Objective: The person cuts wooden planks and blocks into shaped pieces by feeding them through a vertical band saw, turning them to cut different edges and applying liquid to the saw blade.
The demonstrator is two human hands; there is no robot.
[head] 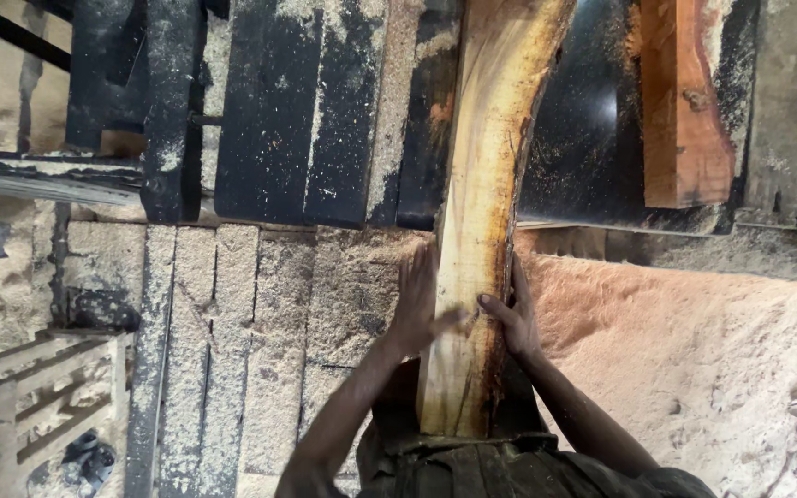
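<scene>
A long curved slab of pale yellow wood [481, 184] with dark bark edges runs from my waist up across a black machine bed [306, 120]. My left hand [420, 302] lies flat against the slab's left edge, thumb resting on its top face. On the slab's right edge, my right hand [512, 318] grips, thumb over the top and fingers along the bark side. Both hands hold the slab near its lower end.
Sawdust covers the planks [232, 323] on the left and piles up at the right [694, 341]. A reddish squared timber [680, 111] lies at the upper right on the black bed. A wooden crate frame [48, 397] stands at lower left.
</scene>
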